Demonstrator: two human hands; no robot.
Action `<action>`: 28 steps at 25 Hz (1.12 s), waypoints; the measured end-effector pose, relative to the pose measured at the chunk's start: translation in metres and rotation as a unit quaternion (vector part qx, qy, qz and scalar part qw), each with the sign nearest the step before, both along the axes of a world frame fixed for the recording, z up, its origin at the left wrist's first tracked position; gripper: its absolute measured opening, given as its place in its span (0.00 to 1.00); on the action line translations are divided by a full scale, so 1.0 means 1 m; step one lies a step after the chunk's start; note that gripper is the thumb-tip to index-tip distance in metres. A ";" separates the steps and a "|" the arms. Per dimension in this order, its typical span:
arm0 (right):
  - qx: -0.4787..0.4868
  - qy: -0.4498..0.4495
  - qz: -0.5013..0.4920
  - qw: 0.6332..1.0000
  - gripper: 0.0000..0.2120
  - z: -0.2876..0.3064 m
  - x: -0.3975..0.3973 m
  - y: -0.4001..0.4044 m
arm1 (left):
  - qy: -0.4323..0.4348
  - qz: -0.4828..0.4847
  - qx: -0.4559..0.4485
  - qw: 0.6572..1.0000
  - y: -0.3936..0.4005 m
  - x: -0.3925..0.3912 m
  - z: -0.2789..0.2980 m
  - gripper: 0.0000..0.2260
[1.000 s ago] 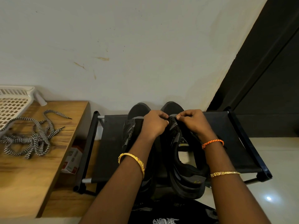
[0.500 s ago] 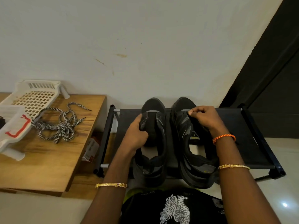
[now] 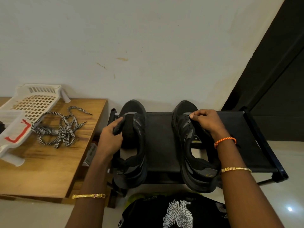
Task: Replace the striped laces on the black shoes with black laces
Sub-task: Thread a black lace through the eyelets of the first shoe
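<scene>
Two black shoes stand toes to the wall on a low black rack. My left hand grips the left edge of the left shoe beside its raised tongue. My right hand pinches the eyelet edge at the top of the right shoe. No lace is visible in either shoe. The black-and-white striped laces lie in a loose tangle on the wooden table to the left. No black laces can be made out.
A white slotted plastic tray and a white piece with a red mark lie at the table's far left. A white wall stands right behind the rack. A dark door fills the right. Pale floor lies to the right.
My hands have separated, and the shoes now stand well apart on the rack, the left one shifted left with my left hand. The view has swung left.
</scene>
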State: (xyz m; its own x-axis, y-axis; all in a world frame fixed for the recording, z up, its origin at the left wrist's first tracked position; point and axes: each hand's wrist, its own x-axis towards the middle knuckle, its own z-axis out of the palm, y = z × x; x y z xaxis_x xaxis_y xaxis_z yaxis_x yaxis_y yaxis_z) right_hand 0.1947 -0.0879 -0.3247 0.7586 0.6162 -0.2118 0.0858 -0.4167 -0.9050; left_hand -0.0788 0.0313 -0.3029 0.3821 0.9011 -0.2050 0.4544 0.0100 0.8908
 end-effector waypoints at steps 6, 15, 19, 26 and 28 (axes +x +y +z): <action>-0.005 0.014 -0.003 1.000 0.04 0.000 0.000 -0.001 | -0.068 0.038 0.141 0.987 -0.028 0.074 0.035 0.17; -0.055 -0.057 0.013 0.997 0.09 -0.009 0.005 0.007 | -0.046 -0.025 0.059 0.997 -0.051 0.162 -0.036 0.03; -0.056 -0.084 0.040 0.994 0.13 -0.007 0.005 0.007 | -0.107 -0.004 -0.015 0.994 -0.042 0.160 -0.041 0.04; -0.002 0.058 -0.024 0.998 0.10 -0.010 0.001 0.012 | -0.078 -0.040 0.030 0.996 -0.040 0.160 -0.040 0.04; 0.005 0.095 -0.024 0.995 0.10 -0.006 0.001 0.011 | -0.064 -0.043 0.048 0.996 -0.042 0.162 -0.039 0.04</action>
State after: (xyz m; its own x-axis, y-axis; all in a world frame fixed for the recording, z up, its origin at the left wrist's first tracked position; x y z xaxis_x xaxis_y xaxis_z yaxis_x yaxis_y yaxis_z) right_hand 0.1957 -0.0767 -0.3310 0.7339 0.5838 -0.3472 -0.1063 -0.4062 -0.9076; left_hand 0.0827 -0.0103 -0.3416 0.4759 0.8772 -0.0635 0.3325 -0.1126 0.9364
